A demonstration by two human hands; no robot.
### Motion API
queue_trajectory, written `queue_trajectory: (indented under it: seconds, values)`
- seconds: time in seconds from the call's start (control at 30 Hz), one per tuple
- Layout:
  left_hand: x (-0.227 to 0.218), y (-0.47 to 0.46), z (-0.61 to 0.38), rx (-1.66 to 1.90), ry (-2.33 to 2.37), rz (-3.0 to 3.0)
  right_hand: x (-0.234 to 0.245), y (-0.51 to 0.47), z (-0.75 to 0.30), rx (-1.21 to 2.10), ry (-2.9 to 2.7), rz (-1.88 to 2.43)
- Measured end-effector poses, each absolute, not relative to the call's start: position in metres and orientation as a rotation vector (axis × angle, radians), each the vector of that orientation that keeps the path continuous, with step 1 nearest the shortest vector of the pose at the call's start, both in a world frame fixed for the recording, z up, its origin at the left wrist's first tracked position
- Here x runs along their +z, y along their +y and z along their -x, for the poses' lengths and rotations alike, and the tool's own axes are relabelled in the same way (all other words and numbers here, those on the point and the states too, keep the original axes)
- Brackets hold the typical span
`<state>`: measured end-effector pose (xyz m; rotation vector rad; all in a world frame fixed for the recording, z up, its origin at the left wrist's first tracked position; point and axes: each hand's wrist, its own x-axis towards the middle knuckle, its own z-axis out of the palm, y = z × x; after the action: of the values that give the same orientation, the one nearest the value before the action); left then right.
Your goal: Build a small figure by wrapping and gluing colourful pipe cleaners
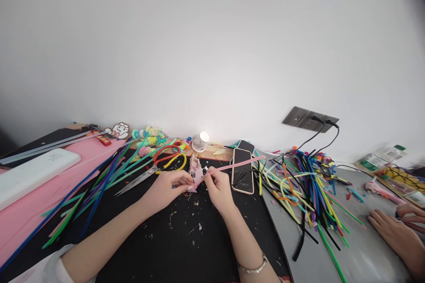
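A long pink pipe cleaner (pixel 239 164) sticks out to the upper right from my right hand (pixel 218 190), whose thumb and fingers pinch it. My left hand (pixel 174 188) is closed too, its fingertips on the pink end between the hands; the fingers hide its exact shape. Just behind the fingertips lies a pale pink patterned object (pixel 195 167), partly covered, its kind unclear. Large scissors (pixel 146 177) with red and yellow handles rest open beyond my left hand. A phone (pixel 242 177) lies to the right of my right hand. Small scraps dot the black mat (pixel 159 247).
A lit white paper cup (pixel 201 141) stands by the wall. Bundles of coloured pipe cleaners (pixel 312 185) spread at right, more (pixel 96 190) at left. A long white case (pixel 36 174) sits on pink sheet. Another person's hand (pixel 395 234) is at far right, near a pink glue gun (pixel 381 190).
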<state>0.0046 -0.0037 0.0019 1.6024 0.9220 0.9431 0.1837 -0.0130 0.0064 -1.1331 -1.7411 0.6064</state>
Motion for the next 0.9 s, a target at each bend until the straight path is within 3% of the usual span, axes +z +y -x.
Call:
queue_trajectory:
  seconds: [0.4,0.9]
  values:
    - [0.000,0.003,-0.001,1.027,0.970,-1.404,0.003,-0.010,-0.185,0.842,-1.423,1.092]
    - [-0.007,0.009,0.001,1.134,0.998,-1.171,0.005,-0.015,-0.181,0.864,-1.542,1.099]
